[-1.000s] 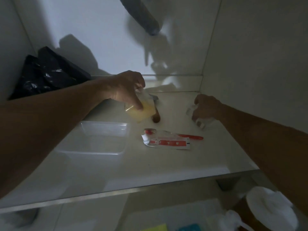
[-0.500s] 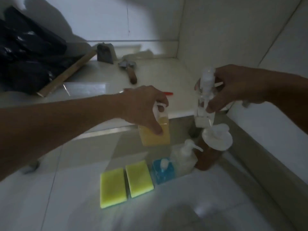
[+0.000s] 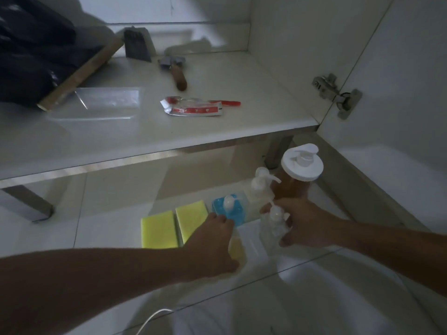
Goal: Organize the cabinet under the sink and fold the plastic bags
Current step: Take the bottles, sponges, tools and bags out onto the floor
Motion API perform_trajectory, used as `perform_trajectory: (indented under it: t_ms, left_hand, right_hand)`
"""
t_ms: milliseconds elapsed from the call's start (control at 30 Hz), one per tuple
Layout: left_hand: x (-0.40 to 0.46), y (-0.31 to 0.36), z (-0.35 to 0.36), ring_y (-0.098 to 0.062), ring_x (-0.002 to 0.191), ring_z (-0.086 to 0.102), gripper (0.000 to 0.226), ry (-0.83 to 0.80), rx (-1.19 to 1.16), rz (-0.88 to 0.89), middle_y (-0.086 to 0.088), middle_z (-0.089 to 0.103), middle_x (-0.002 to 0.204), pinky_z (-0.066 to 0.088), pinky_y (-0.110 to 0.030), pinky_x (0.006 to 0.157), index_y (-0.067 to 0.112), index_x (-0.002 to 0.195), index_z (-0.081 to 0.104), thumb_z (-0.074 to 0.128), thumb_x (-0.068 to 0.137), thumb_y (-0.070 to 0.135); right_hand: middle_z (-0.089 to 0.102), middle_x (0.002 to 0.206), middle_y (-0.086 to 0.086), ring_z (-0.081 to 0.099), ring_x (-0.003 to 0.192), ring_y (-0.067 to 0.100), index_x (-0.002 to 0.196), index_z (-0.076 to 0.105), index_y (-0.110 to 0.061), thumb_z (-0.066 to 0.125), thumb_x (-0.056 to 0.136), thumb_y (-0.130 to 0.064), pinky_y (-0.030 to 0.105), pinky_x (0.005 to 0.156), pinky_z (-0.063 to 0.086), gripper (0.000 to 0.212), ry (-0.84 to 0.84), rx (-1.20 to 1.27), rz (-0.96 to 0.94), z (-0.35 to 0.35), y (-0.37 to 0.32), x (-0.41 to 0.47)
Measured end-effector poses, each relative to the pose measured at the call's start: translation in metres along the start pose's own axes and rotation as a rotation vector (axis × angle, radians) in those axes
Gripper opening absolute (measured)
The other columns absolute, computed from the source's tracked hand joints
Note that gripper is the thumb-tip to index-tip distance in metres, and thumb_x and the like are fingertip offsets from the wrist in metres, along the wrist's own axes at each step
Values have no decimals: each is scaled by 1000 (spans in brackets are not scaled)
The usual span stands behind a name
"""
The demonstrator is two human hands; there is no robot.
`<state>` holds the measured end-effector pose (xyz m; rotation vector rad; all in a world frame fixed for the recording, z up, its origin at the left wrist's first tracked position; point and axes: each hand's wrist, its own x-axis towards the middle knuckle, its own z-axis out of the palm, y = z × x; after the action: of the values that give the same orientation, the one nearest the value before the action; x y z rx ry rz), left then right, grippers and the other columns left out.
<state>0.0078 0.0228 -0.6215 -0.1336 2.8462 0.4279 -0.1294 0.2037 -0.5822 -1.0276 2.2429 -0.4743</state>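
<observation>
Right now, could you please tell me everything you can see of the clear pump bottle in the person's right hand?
The small clear plastic pump bottle looks nearly colourless, with a white pump head and nozzle on top. It stands roughly upright at the white tiled floor, in front of the cloudy white pump bottle and the amber jar. The right hand wraps its right side, fingers curled around it. Whether its base touches the floor, I cannot tell.

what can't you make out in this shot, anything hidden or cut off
- Yellow bottle, head view: mostly behind the left hand; cap and grip unseen.
- Clear bottle: motion-blurred, part covered by the right hand; whether it touches the floor is unclear.
- Black bags: cut off by the left edge, too dark to count.
- Red packet: print too small to read.
- Amber bottle: base hidden behind the right hand.
</observation>
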Motion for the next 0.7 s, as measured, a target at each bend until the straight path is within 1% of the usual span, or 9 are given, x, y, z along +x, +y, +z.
perform_trajectory:
  t_ms: [100, 200, 267, 333, 400, 433, 533, 633, 700]
  left_hand:
    - [2, -1, 20, -19, 112, 39, 63, 46, -39, -25, -3, 51, 122, 41, -29, 95, 14, 122, 49, 71, 70, 42]
    - [5, -4, 33, -19, 111, 39, 61, 105, -65, -40, -2, 52, 122, 38, -27, 94, 13, 122, 50, 70, 71, 41]
    - [6, -7, 37, -18, 110, 38, 62, 160, -93, -39, -2, 52, 122, 38, -26, 93, 13, 124, 50, 70, 71, 40]
    - [6, -8, 41, -18, 110, 37, 65, 207, -119, -41, -2, 52, 121, 37, -25, 93, 12, 125, 50, 72, 70, 40]
    - [4, -7, 44, -19, 110, 38, 69, 243, -139, -41, -3, 52, 121, 35, -25, 94, 11, 126, 49, 74, 69, 40]
    - [4, -6, 46, -19, 111, 38, 71, 251, -144, -42, -3, 52, 122, 35, -25, 95, 11, 128, 47, 74, 70, 41]
    - [1, -9, 48, -20, 114, 37, 80, 237, -150, -50, -3, 47, 128, 34, -26, 99, 11, 134, 38, 75, 70, 41]
    - [0, -14, 44, -19, 116, 38, 82, 180, -182, -69, -3, 45, 131, 34, -26, 99, 11, 135, 36, 77, 70, 41]
    - [-1, -18, 41, -20, 118, 40, 81, 151, -209, -98, -3, 47, 131, 35, -28, 99, 12, 133, 38, 77, 69, 43]
  right_hand:
    - [62, 112, -14, 59, 100, 5, 122, 59, -28, 88, 63, -10, 20, 85, 50, 68, 66, 75, 40, 17, 17, 7]
    - [63, 113, -14, 60, 102, 6, 121, 59, -33, 87, 63, -9, 23, 87, 52, 69, 92, 128, 7, 30, 22, 16]
    - [64, 113, -13, 61, 102, 6, 122, 59, -32, 87, 62, -8, 24, 87, 53, 70, 100, 137, -14, 37, 20, 23]
    - [65, 110, -12, 62, 98, 4, 123, 61, -29, 86, 61, -9, 20, 83, 53, 70, 96, 114, -42, 44, 18, 28]
    - [66, 106, -13, 60, 91, -1, 120, 64, -25, 85, 61, -7, 10, 74, 49, 65, 105, 87, -67, 50, 15, 33]
    - [66, 105, -13, 60, 90, -1, 117, 65, -24, 83, 61, -6, 9, 72, 48, 62, 111, 83, -74, 53, 14, 34]
    - [66, 104, -13, 61, 94, 2, 114, 65, -24, 82, 61, -5, 14, 75, 51, 58, 113, 97, -61, 59, 13, 37]
    - [62, 97, -20, 59, 88, -3, 113, 66, -21, 82, 62, -1, 7, 70, 47, 57, 123, 136, -47, 60, 12, 36]
    - [59, 98, -22, 57, 88, -6, 115, 65, -20, 83, 62, -2, 5, 69, 45, 59, 127, 145, -51, 60, 11, 36]
